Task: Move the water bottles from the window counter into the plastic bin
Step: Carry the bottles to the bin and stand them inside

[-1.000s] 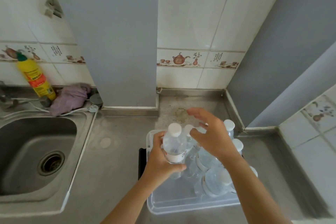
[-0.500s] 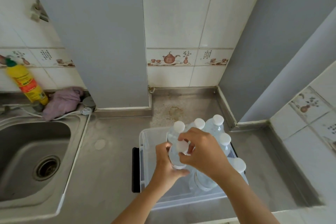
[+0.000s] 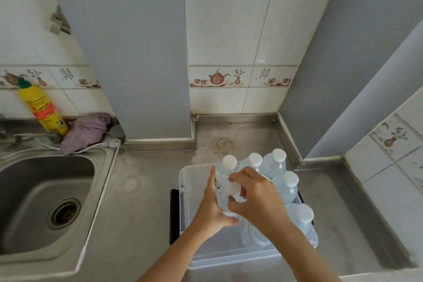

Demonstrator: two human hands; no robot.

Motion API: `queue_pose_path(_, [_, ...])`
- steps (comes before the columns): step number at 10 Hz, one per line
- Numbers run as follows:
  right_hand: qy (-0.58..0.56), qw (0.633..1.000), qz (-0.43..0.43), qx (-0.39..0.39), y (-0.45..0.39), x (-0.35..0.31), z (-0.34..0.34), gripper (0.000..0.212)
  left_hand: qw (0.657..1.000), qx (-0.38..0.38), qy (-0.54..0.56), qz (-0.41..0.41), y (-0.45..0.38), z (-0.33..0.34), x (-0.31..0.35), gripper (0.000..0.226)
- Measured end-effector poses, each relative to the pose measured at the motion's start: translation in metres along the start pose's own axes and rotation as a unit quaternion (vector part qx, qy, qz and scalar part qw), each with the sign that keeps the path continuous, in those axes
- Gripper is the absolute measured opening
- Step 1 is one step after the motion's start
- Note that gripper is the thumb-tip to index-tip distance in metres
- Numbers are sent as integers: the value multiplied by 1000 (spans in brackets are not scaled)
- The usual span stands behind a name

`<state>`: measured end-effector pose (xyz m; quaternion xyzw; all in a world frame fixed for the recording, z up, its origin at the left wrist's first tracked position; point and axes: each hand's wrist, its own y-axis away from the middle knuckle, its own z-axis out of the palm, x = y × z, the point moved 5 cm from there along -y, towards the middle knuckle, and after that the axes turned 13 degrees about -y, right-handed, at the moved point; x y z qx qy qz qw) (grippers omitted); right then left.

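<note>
Now a clear plastic water bottle with a white cap point(image 3: 232, 190) is gripped over the see-through plastic bin point(image 3: 185, 181) by curled fingers of the left hand point(image 3: 215, 210) and right hand point(image 3: 258, 199), and the standing bottles point(image 3: 274, 165) could be knocked over if it is dropped

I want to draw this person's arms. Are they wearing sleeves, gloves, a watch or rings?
Nothing shows on them. The left hand and right hand are bare, with no gloves, and no rings that I can see. Both forearms are bare too, from the wrists down to the picture's bottom edge: no sleeves, watch or bracelet in view. Any sleeves higher up are out of the picture.
</note>
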<state>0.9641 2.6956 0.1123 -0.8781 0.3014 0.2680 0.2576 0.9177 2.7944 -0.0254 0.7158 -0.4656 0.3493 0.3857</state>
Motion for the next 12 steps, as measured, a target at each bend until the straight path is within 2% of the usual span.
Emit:
queue_pose_path(2, [-24, 997, 44, -67, -7, 2, -1, 34, 999, -27, -21, -21, 2, -3, -1, 150])
queue_pose_path(3, [-39, 998, 27, -40, 2, 2, -13, 33, 970, 23, -241, 3, 21, -16, 11, 138])
queue_pose_path(4, [-32, 996, -10, 82, 18, 2, -41, 25, 885, 186, -428, 3, 49, -42, 12, 117])
queue_pose_path(5, [3, 989, 16, 145, 32, 13, -58, 27, 922, 177, -337, -71, 53, -53, -14, 97])
queue_pose_path(6, [39, 994, 43, 96, 40, 26, -45, 38, 939, 184, -286, -61, 46, -50, -25, 90])
queue_pose_path(8, [69, 991, 43, 107, 45, 24, -32, 42, 944, 171, -278, -46, 33, -58, -28, 87])
queue_pose_path(9, [84, 991, 47, 87, 46, 23, -27, 41, 949, 157, -270, -38, 29, -66, -23, 83])
queue_pose_path(11, [83, 994, 76, -10, 47, 24, -22, 52, 931, 108, -347, -41, 37, -80, -12, 68])
queue_pose_path(12, [84, 993, 73, -44, 51, 24, -28, 58, 891, 132, -432, -41, 47, -86, 7, 59])
